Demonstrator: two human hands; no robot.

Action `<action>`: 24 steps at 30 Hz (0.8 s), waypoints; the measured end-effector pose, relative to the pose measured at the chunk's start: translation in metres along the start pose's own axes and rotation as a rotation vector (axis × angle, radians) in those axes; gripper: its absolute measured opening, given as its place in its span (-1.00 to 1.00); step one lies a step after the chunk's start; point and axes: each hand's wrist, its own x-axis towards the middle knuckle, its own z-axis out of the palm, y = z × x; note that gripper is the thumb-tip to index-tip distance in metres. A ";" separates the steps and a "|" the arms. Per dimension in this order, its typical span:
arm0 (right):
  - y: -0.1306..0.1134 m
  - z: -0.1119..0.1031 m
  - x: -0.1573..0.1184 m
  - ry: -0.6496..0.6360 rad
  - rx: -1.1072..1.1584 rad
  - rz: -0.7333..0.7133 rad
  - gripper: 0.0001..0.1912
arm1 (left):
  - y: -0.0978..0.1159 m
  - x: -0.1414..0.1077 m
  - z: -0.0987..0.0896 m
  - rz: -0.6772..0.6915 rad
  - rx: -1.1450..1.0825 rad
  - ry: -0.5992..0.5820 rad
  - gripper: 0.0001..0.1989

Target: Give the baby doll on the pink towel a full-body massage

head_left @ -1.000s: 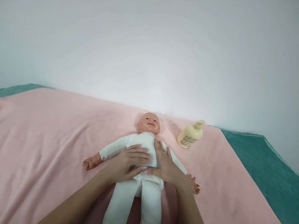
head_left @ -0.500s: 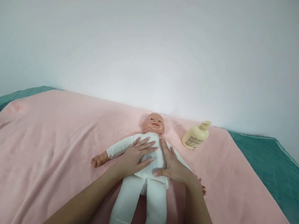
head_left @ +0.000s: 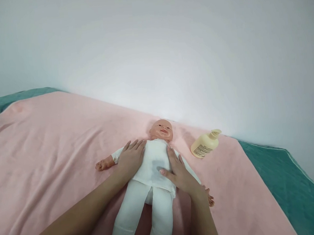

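Observation:
A baby doll point(head_left: 156, 164) with a white cloth body lies face up, its head toward the wall and its arms spread. A greyish patch shows on the front of its torso. My left hand point(head_left: 131, 158) rests flat over the doll's side and upper arm at the left, fingers stretched out. On the right side of the torso lies my right hand point(head_left: 179, 171), fingers extended and thumb pointing in across the belly. Neither hand grips anything. Part of the doll's arms is hidden beneath my hands, and its feet fall outside the view.
A pale yellow pump bottle point(head_left: 205, 144) with printed text stands right of the doll's head. Pink cloth point(head_left: 53, 139) lies under everything, with folds at the left. Green fabric point(head_left: 293, 179) shows at both sides. A white wall point(head_left: 152, 49) rises behind.
My left hand has slid left from the middle of the doll's chest to its side and upper arm, uncovering the greyish patch. The right hand stays in nearly the same place.

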 end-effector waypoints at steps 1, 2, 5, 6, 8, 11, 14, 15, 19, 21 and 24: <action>-0.001 0.000 0.000 0.016 0.000 -0.001 -0.09 | -0.002 0.000 0.001 0.004 0.015 -0.008 -0.56; -0.004 -0.001 0.000 0.038 0.001 -0.006 -0.11 | -0.004 0.000 0.002 0.011 0.027 -0.016 -0.56; -0.019 -0.005 -0.002 0.073 0.012 -0.116 -0.23 | -0.007 -0.001 0.003 0.027 0.043 -0.033 -0.53; -0.026 -0.006 -0.003 0.053 0.023 -0.187 -0.28 | -0.008 -0.001 0.002 0.026 0.044 -0.037 -0.53; -0.041 -0.006 -0.006 -0.032 0.047 -0.330 -0.43 | -0.008 -0.002 0.002 0.029 0.039 -0.050 -0.53; -0.059 -0.002 -0.007 -0.125 0.053 -0.414 -0.57 | -0.008 -0.002 0.000 0.040 0.026 -0.064 -0.47; -0.059 0.004 -0.002 -0.089 0.007 -0.385 -0.56 | -0.008 -0.002 -0.001 0.055 0.019 -0.062 -0.46; -0.056 0.006 0.000 -0.064 -0.015 -0.366 -0.55 | -0.008 -0.002 -0.001 0.056 0.020 -0.058 -0.48; -0.031 0.014 0.012 0.055 -0.085 -0.246 -0.42 | -0.007 -0.001 0.001 0.038 0.030 -0.035 -0.55; -0.020 0.017 0.016 0.115 -0.090 -0.170 -0.33 | -0.006 -0.001 0.002 0.033 0.030 -0.030 -0.56; -0.009 0.019 0.017 0.155 -0.076 -0.073 -0.24 | -0.005 -0.001 0.002 0.018 -0.016 -0.008 -0.56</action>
